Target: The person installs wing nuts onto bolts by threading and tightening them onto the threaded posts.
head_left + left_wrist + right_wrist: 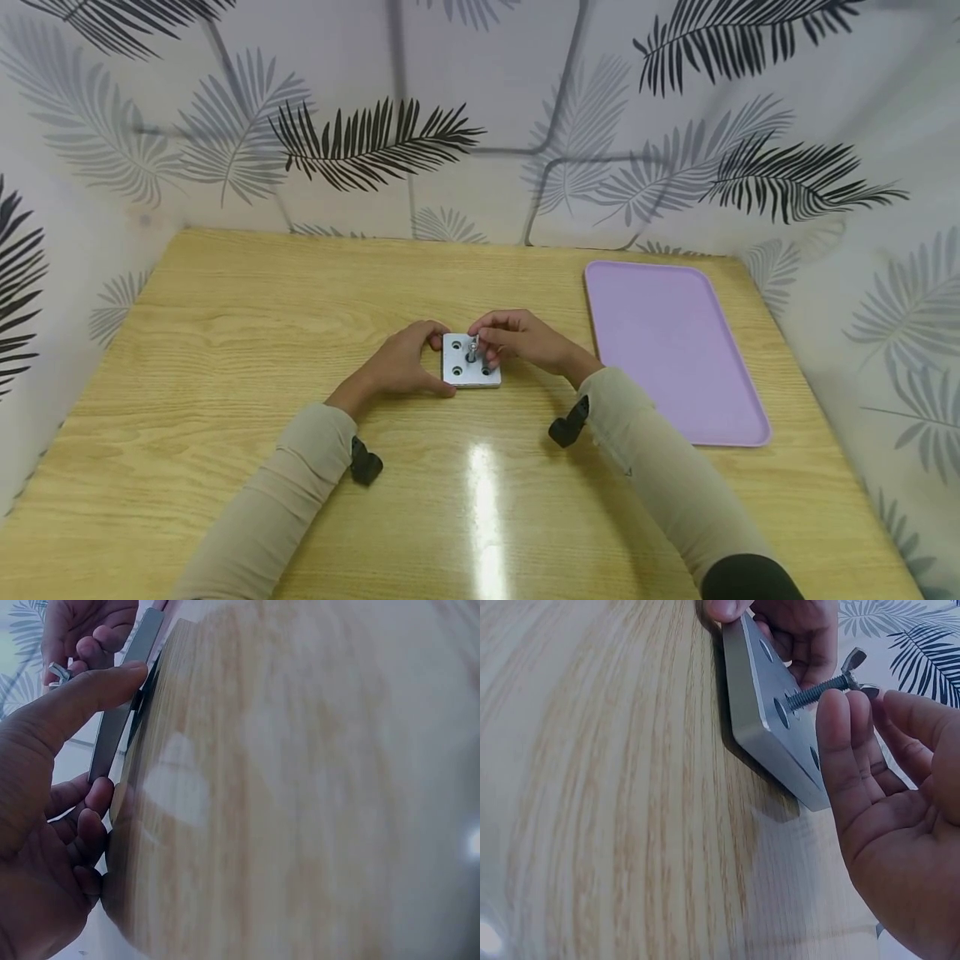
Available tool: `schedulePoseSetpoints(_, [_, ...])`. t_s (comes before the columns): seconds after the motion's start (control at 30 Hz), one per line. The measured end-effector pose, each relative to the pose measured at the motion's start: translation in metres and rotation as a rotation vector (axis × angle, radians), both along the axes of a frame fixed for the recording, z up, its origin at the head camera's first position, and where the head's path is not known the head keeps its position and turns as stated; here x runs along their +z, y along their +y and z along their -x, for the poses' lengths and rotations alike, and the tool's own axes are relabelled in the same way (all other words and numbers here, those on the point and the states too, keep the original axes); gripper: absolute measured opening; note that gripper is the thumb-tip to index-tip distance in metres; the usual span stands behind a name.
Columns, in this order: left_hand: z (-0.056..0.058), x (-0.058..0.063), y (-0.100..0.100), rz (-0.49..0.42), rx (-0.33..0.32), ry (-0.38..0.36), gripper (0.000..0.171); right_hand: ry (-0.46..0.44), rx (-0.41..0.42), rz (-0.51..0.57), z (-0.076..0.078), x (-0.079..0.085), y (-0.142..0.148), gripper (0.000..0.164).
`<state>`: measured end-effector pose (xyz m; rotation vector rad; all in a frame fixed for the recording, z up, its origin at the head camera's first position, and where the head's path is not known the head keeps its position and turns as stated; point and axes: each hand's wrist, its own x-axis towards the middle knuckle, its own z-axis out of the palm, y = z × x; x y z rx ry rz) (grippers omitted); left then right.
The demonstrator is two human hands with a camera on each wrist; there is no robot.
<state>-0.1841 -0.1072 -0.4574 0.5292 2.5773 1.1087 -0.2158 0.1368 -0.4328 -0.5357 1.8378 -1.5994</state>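
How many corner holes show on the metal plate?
3 in the head view: upper-left hole, lower-left hole, lower-right hole; another may hide behind the right hand.

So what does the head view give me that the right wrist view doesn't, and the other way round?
Only the head view: the purple tray on the right, the beige sleeves and the black wrist pieces.

Only the right wrist view: the wing bolt close enough to make out its screw thread and both spread wings.

Both: the metal plate with its holes, the left hand holding it at the edges, the right hand at the bolt, the wooden tabletop and the leaf-patterned backdrop.
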Motion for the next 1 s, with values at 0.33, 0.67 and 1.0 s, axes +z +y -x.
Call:
schedulePoseSetpoints(0.33, [-0.0024, 0.0013, 0.0001, 0.013, 0.003, -0.009, 0.082, -0.006, -0.049, -0.017, 0.0018, -0.0027, -0.0002, 0.027])
schedulePoseSetpoints(0.67, [-0.002, 0.0011, 0.0004, 0.013, 0.002, -0.008, 0.082, -0.013, -0.043, -0.026, 0.0, -0.0005, 0.0017, 0.02])
schedulePoseSetpoints(1.0, [-0.0005, 0.0003, 0.0003, 0.011, 0.0, -0.003, 0.082, -0.033, -0.03, -0.023, -0.0001, 0.0007, 0.002, 0.015])
